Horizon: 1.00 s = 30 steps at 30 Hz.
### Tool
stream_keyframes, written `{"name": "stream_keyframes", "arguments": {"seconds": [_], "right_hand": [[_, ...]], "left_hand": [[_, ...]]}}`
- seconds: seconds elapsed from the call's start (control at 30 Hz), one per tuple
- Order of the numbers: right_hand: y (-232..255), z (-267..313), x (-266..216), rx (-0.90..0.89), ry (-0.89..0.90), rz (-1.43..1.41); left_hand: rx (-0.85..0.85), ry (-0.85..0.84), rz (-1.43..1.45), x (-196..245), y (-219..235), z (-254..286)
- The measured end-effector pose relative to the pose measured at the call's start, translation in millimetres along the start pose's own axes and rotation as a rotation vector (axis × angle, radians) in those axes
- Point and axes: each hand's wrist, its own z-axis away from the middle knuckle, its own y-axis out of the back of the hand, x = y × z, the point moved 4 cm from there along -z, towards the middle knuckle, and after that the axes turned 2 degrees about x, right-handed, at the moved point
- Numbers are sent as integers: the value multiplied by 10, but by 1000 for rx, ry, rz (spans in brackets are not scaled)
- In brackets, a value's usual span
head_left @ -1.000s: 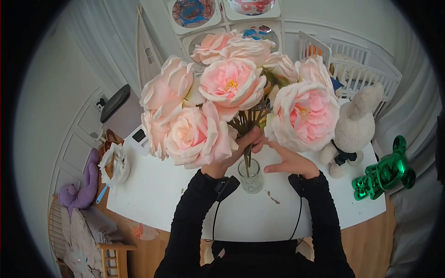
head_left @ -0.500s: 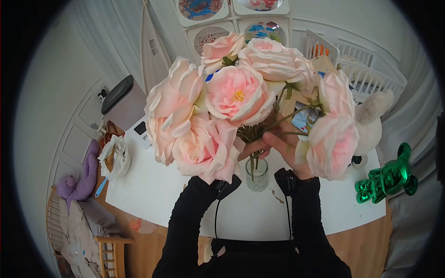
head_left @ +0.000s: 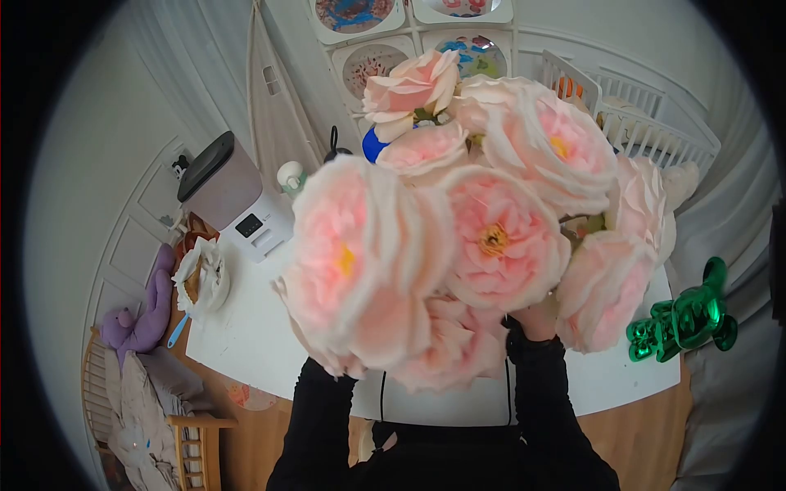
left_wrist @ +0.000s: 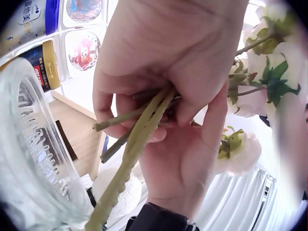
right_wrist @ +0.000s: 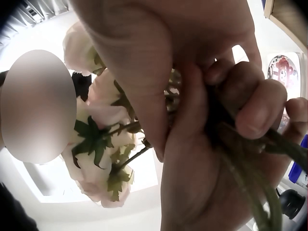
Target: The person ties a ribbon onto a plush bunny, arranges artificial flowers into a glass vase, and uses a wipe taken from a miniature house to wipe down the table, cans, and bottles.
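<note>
Large pale pink roses (head_left: 508,237) fill the middle of the head view, hiding the left hand and most of the right hand (head_left: 538,322). In the left wrist view, the left hand (left_wrist: 168,53) grips a bundle of green stems (left_wrist: 130,149) whose cut ends stick out below it. Against it from underneath is the right hand (left_wrist: 175,166), around the same bundle. The right wrist view shows the right hand (right_wrist: 144,53) with thumb and curled fingers about the stems (right_wrist: 250,183), touching the left hand (right_wrist: 192,183). A ribbed glass vase (left_wrist: 43,154) stands beside the stem ends.
On the white table (head_left: 246,319) are a grey and white appliance (head_left: 237,196), a white bag (head_left: 213,278) and a shiny green bear figure (head_left: 688,315). A white bottle (head_left: 291,176) stands behind the roses. Beyond the table is a white crib (head_left: 647,123).
The bouquet has turned and come closer to the head camera, its blossoms now covering the hands and vase. Earlier, the right hand moved in to the stems.
</note>
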Motion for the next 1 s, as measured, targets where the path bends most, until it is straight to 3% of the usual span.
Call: {"name": "stream_keyframes", "arguments": {"seconds": [0.13, 0.27, 0.47, 0.9, 0.97, 1.0], "right_hand": [[3, -132, -27, -6, 6, 5], [-30, 327, 71, -14, 16, 21], [-49, -25, -107, -19, 38, 51], [-98, 250, -117, -46, 84, 112], [-182, 207, -172, -55, 93, 120], [-90, -138, -224, -58, 98, 124]], "left_hand": [[7, -23, -39, -35, -23, 44], [17, -54, -71, -45, -59, 88], [29, -113, -123, -13, -101, 127], [70, -230, -234, -2, -116, 181], [81, -247, -252, -4, -109, 200], [86, -256, -262, -2, -106, 204]]}}
